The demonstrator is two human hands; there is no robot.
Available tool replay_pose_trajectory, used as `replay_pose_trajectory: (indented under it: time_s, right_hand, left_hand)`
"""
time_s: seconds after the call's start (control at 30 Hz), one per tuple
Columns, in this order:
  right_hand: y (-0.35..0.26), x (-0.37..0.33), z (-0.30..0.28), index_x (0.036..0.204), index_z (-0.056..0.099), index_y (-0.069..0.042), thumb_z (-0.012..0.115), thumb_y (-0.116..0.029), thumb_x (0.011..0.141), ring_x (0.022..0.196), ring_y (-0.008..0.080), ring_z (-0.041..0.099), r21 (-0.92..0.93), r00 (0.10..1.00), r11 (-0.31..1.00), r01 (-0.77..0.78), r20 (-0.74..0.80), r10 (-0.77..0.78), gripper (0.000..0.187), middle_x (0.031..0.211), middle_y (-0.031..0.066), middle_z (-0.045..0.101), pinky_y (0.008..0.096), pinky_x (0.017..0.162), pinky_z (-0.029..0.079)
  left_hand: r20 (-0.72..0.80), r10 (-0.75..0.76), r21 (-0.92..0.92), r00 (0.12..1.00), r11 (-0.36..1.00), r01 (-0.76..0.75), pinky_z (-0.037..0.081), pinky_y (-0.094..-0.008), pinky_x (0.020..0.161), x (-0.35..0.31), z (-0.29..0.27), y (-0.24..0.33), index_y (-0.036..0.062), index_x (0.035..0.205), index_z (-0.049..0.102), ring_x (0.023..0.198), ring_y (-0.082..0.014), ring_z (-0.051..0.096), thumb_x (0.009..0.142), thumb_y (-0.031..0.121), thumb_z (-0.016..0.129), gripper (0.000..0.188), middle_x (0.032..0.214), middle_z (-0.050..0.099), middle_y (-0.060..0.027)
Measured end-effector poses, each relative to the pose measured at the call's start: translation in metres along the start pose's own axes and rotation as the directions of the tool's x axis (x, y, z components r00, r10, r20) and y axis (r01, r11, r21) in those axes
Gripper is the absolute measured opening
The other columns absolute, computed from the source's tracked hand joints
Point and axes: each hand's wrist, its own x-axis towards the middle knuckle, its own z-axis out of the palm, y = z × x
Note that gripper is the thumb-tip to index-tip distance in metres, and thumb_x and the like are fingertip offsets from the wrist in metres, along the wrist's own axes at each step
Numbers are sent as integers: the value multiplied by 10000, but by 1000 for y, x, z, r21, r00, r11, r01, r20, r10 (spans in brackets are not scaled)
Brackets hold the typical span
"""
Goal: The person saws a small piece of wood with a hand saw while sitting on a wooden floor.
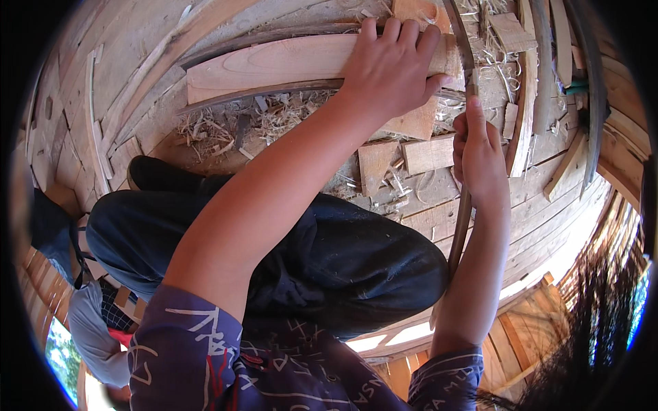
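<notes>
A pale, smooth wooden board [274, 63] with a curved outline lies across in front of me. My left hand [389, 74] is closed over its right part, fingers bent over the far edge and thumb stretched toward the right end. In my right hand [482, 156] is a long-handled knife [467, 48]. The fist wraps the handle, with the thumb laid along it toward the blade. The blade points away from me, close beside the board's right end; whether it touches the wood, I cannot tell. The long handle runs back under my right forearm.
Wood shavings [219, 130] and small offcut blocks [430, 155] litter the plank floor [528, 205]. Long curved strips [589, 89] lie at the right, more at the left. My bent legs [356, 253] are just below the board. Another person [99, 329] is at the lower left.
</notes>
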Motion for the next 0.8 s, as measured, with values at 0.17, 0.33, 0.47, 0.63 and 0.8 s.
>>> replay_pose_trajectory:
  time_s: [0.17, 0.33, 0.47, 0.63, 0.8]
  right_hand:
    - [7, -4, 2, 768, 507, -96, 383, -608, 993, 406, 57, 303, -10, 999, 999, -34, -37, 34, 573, 538, -55, 346, 245, 385, 238]
    - [4, -15, -4, 792, 522, -86, 402, -624, 981, 409, 47, 283, 87, 996, 993, -81, 33, 79, 583, 541, -62, 333, 243, 384, 223]
    - [2, -1, -2, 789, 512, -73, 382, -602, 993, 468, 77, 323, 6, 998, 998, -62, 26, 62, 581, 565, -35, 362, 259, 447, 275]
    - [0, -6, 0, 760, 487, -103, 369, -603, 994, 423, 54, 295, -5, 1000, 1000, 7, 21, -6, 564, 534, -65, 333, 246, 400, 233]
    - [0, -6, -4, 767, 517, -53, 377, -596, 995, 525, 107, 343, -2, 999, 999, -48, 25, 48, 604, 593, -9, 393, 285, 507, 294]
  left_hand:
    - [20, -25, 11, 999, 1000, 25, 371, -463, 902, 1, -2, -3, 109, 1228, 565, 1007, -246, 583, 837, 537, 653, 587, 1080, 614, -91]
    - [19, -52, -31, 998, 998, 53, 366, -460, 907, -5, -4, 2, 117, 1230, 563, 1044, -245, 574, 845, 526, 648, 568, 1112, 614, -90]
    - [69, -69, -42, 995, 997, 72, 351, -465, 931, 5, -6, 1, 123, 1268, 540, 1097, -271, 557, 849, 527, 645, 592, 1154, 605, -108]
    - [127, -35, -75, 991, 996, 45, 384, -450, 862, 11, -19, 3, 10, 1290, 492, 1041, -282, 546, 821, 386, 695, 635, 1065, 568, -157]
    - [88, -19, -90, 996, 996, 27, 384, -449, 880, 12, -17, 5, 4, 1244, 510, 1043, -289, 548, 838, 375, 677, 575, 1067, 571, -159]
